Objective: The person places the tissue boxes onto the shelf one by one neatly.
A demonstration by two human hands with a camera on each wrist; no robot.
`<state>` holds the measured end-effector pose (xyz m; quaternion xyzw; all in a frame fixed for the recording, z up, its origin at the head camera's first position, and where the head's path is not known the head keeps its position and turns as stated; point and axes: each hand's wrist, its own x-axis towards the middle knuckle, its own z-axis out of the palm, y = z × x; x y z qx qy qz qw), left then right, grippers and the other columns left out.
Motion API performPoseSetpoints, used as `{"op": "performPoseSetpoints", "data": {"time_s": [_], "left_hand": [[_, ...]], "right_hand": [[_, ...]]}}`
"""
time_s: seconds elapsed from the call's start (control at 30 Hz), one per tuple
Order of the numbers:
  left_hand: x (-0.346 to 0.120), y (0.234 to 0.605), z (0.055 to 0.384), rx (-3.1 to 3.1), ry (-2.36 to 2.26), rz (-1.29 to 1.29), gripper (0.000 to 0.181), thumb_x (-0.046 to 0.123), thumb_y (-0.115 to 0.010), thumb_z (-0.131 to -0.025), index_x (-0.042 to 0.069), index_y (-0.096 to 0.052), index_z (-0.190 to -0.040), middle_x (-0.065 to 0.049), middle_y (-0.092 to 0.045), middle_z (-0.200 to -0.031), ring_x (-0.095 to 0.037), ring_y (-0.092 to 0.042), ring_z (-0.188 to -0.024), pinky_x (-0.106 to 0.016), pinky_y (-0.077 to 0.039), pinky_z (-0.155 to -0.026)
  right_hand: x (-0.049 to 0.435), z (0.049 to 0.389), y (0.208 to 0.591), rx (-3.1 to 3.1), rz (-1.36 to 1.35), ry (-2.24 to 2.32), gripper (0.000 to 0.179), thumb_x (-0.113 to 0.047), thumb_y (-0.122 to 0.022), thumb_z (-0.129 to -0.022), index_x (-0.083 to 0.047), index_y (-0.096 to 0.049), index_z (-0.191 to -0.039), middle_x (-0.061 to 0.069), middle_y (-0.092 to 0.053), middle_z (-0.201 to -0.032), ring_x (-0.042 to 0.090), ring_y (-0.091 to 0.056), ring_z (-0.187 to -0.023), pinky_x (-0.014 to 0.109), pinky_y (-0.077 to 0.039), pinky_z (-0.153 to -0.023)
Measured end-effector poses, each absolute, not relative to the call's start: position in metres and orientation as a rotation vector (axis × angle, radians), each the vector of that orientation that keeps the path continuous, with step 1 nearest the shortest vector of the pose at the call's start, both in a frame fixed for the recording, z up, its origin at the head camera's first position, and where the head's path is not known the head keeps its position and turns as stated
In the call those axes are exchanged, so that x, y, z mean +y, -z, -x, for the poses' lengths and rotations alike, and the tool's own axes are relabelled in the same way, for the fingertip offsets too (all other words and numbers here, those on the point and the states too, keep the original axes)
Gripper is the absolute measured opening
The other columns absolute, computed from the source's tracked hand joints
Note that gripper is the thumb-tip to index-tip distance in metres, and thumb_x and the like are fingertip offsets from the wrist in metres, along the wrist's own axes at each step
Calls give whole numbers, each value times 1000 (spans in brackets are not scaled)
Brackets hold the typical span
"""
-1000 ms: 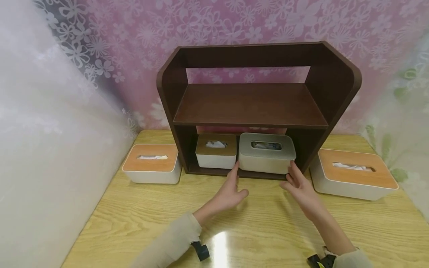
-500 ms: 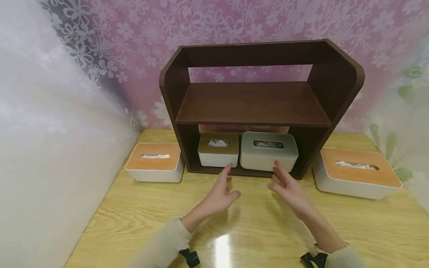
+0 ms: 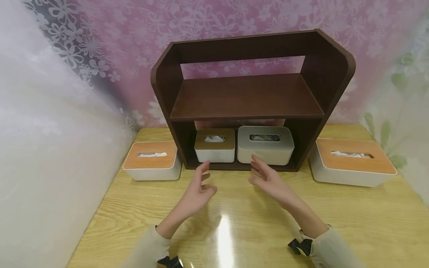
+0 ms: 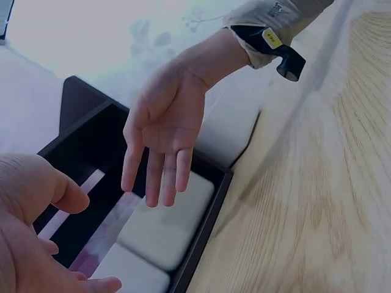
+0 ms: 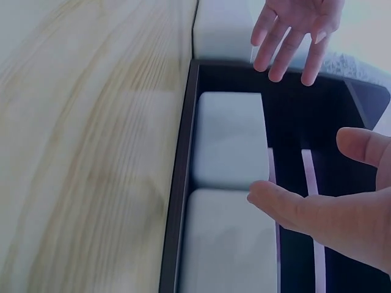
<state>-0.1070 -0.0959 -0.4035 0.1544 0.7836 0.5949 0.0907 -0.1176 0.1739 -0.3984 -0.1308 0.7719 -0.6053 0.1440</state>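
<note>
Both hands hover empty in front of a dark brown two-tier shelf (image 3: 248,96). The left hand (image 3: 195,197) has loosely extended fingers, just before a small white tissue box (image 3: 214,154) with a brown lid. The right hand (image 3: 273,186) has its fingers spread loosely too, before a larger tissue box (image 3: 266,154) with a grey-green lid. These two boxes stand side by side on the shelf's lower level, with a narrow gap between them. In the left wrist view the right hand (image 4: 168,122) shows its palm; the right wrist view shows the left hand (image 5: 299,30).
A white tissue box with an orange lid (image 3: 151,162) stands left of the shelf on the wooden table (image 3: 134,223). Another, larger orange-lidded box (image 3: 352,163) stands to its right. A flowered pink wall (image 3: 134,56) rises behind, and a pale wall (image 3: 50,167) borders the left.
Both hands have drawn away from the sides of the grey-green-lidded box, moving leftward and back toward the body. That box sits still on the lower shelf.
</note>
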Motion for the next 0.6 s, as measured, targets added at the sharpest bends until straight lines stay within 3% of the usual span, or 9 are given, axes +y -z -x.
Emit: {"op": "performPoseSetpoints", "data": {"time_s": [0.37,0.6], "left_hand": [[-132,400,100,2404,-1779,-278,75,4,-56,-93,17,-18,-156,-11,-23,-158,-35,-33,-142,-50,-40,-107],[-147,402,99,2410,-1784,-219,74,4,-55,-95,14,-15,-157,-13,-21,-157,-41,-31,-142,-54,-37,-109]], "right_hand": [[129,125,398,2160,457,1686,78,-13,-57,-99,-11,-10,-161,21,-17,-163,43,-23,-146,61,-29,-112],[94,125,406,2093,460,1684,79,-17,-59,-96,-16,-14,-161,20,-19,-162,43,-27,-145,60,-35,-108]]}}
